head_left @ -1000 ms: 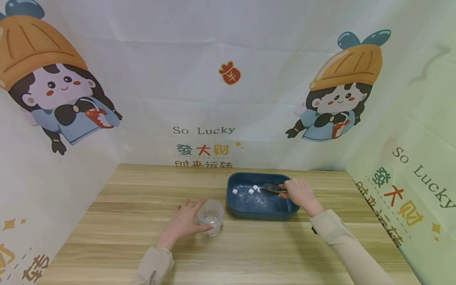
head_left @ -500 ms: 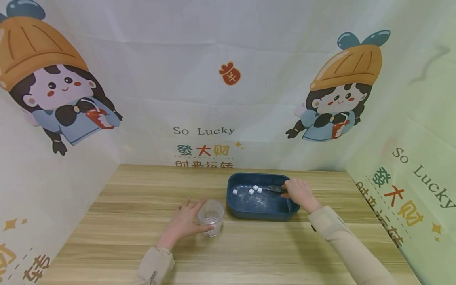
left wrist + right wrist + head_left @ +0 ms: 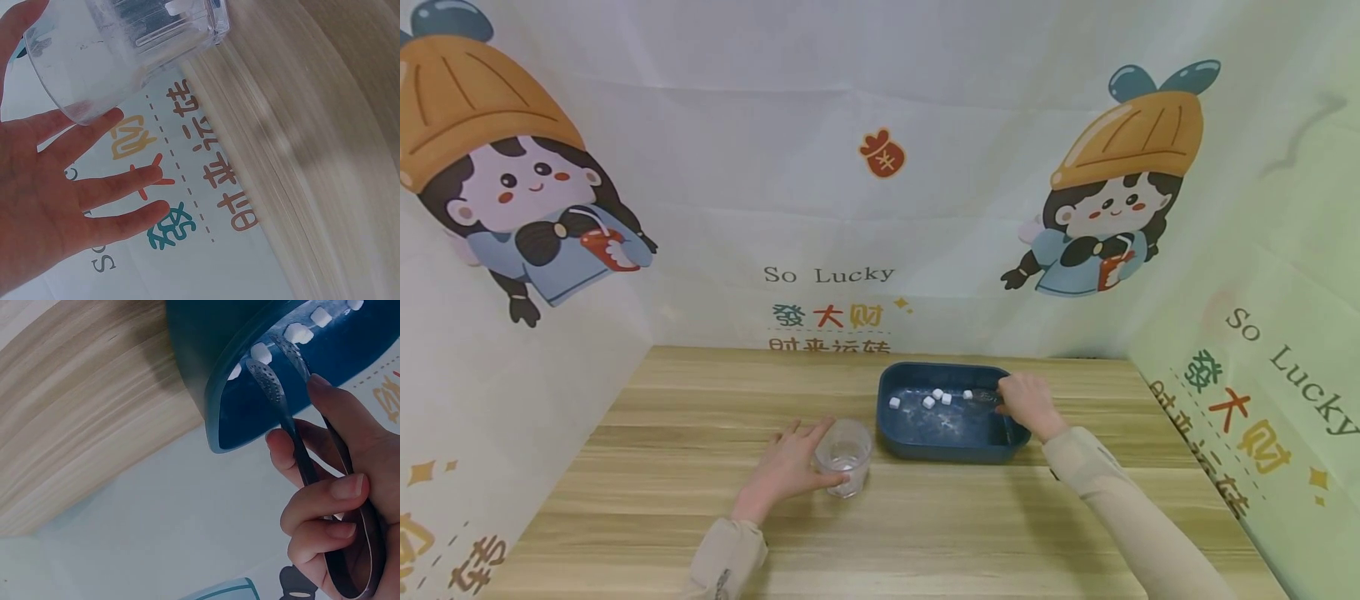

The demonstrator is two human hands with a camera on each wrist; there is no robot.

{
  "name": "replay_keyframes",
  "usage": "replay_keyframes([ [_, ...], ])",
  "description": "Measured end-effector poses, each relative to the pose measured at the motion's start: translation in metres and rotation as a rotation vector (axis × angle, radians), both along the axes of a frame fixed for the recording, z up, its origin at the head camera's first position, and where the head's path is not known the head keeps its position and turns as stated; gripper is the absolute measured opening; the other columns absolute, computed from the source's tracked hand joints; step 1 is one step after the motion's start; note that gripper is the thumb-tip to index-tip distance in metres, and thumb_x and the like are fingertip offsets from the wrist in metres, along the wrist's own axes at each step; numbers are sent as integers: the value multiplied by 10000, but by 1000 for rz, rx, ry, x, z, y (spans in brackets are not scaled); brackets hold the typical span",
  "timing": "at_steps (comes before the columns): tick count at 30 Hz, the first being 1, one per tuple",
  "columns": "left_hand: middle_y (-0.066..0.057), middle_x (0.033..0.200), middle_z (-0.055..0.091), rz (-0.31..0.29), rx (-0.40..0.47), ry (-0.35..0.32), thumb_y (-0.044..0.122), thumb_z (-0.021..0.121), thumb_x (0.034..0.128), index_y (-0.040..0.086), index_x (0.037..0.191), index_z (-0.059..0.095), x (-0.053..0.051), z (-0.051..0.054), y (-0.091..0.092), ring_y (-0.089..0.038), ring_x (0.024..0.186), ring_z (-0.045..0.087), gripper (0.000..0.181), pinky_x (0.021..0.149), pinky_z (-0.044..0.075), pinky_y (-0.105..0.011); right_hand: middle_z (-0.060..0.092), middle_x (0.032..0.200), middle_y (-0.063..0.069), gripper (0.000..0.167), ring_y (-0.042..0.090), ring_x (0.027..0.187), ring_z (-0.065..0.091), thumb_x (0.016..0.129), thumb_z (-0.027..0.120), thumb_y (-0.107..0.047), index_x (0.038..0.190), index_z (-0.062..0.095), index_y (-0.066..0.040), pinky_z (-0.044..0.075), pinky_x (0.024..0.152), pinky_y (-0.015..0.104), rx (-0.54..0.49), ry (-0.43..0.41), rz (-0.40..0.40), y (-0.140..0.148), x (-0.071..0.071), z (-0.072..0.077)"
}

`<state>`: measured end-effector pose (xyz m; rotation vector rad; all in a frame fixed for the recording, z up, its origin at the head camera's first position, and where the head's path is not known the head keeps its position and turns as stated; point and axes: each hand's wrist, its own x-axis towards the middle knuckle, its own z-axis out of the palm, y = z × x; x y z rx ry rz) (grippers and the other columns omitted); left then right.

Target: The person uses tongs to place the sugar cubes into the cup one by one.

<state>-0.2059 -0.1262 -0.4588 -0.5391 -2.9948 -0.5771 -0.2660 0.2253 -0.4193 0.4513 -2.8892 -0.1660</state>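
A clear cup (image 3: pixel 844 460) stands on the table, and my left hand (image 3: pixel 790 465) holds it near the rim between thumb and index finger. The other left fingers spread away from the cup in the left wrist view. My right hand (image 3: pixel 1030 406) grips dark metal tongs (image 3: pixel 304 456), with perforated tips apart and reaching into the blue basin (image 3: pixel 947 454). Several white cubes (image 3: pixel 928 402) lie on the basin floor. One cube (image 3: pixel 967 394) sits just left of the tongs. In the right wrist view a cube (image 3: pixel 261 354) is close to the tips; contact is hard to tell.
The wooden table (image 3: pixel 925 533) extends in front of the cup and basin. A white printed cloth (image 3: pixel 820 192) hangs behind and along both sides. The basin's raised wall stands right of the cup with a narrow gap between.
The tong tips have drawn back to the right inside the basin. Another white cube now shows to their left. My left hand and the cup have stayed in place.
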Motion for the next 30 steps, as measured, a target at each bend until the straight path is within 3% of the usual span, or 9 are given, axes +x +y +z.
replay_keyframes([
  [3,-147,1291,510,2,1,-6,544,707,632,123,1332,401,0,0,0,-476,1215,369,872,966,271,-656,615,615,73,250,193,499,533,647,779,-232,599,589,-76,426,403,311,2,16,-5,-1,-3,-2],
  [13,-147,1297,503,2,3,-11,547,704,633,126,1338,394,0,1,-1,-476,1220,362,878,973,261,-657,649,685,118,243,249,560,596,645,782,-237,632,633,-46,474,431,345,49,-1,-38,-12,-9,-4],
  [16,-147,1300,501,3,2,-13,548,704,634,126,1340,391,1,2,-1,-476,1221,361,880,974,261,-656,652,686,124,252,260,552,595,647,782,-249,625,638,-43,477,426,355,48,-32,-56,-6,-28,-23],
  [20,-144,1297,504,1,-3,-13,550,703,634,129,1339,391,1,3,-1,-477,1217,366,878,972,266,-653,638,633,83,326,235,485,559,590,791,-386,594,634,-101,420,361,344,67,51,-25,17,-71,-76],
  [22,-143,1294,508,1,-6,-11,551,703,633,133,1337,393,1,3,-1,-476,1214,371,876,971,270,-651,642,644,79,326,238,496,564,592,786,-400,605,640,-110,419,364,352,68,46,-31,19,-77,-83],
  [23,-143,1293,508,1,-6,-12,550,703,633,137,1337,393,1,3,0,-477,1213,372,874,972,270,-650,641,639,80,323,239,494,563,589,788,-396,601,637,-110,418,364,353,66,62,-26,18,-75,-81],
  [27,-150,1294,506,-1,-3,-14,543,709,630,130,1335,395,2,3,0,-482,1212,369,875,970,267,-655,649,667,116,250,274,543,589,626,785,-263,621,642,-57,460,418,376,35,33,-38,-2,-39,-39],
  [30,-153,1292,507,-4,4,-13,539,710,631,126,1333,397,1,2,0,-485,1214,365,873,968,264,-660,644,651,115,241,262,539,591,626,784,-240,616,640,-47,463,425,357,49,75,-18,-11,-19,-20],
])
